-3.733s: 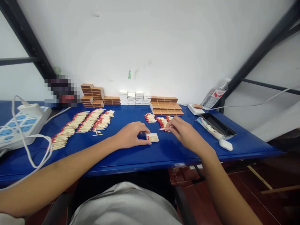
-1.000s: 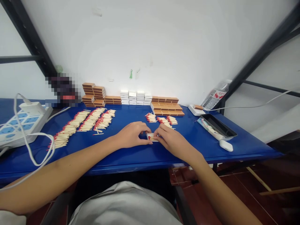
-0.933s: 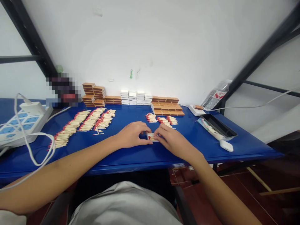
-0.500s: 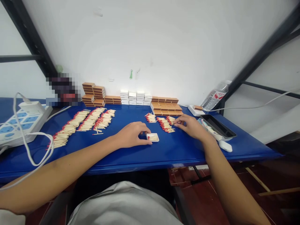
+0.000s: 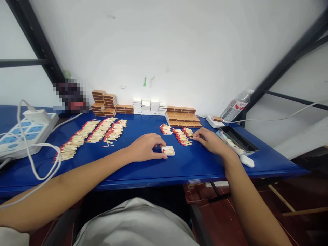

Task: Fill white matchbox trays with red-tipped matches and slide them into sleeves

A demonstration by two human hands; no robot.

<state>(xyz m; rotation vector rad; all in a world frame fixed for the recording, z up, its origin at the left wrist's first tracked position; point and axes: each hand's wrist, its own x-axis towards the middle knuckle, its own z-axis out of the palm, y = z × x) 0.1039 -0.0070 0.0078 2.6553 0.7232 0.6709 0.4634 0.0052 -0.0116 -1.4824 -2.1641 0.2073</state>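
Had matchbox stacks (image 5: pixel 183 117) at twelve o'clock behind loose matches (image 5: pixel 181 137), pinched the white tray (image 5: pixel 170 147) at three o'clock of the left hand (image 5: pixel 146 148), and could not tell the grip of the right hand (image 5: pixel 208 140).

wall (image 5: pixel 179 51) bright — floor (image 5: pixel 220 218) dim | edges stretched | pixelated patch (image 5: pixel 71 97) left

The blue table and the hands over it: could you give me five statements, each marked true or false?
1. The left hand grips a small white tray. True.
2. That tray has no matches in it. False: several matches lie there.
3. White stacks stand between brown matchbox stacks. True.
4. The two hands touch. False: the right hand is apart, beside a match pile.
5. The plastic bottle is tilted. True.
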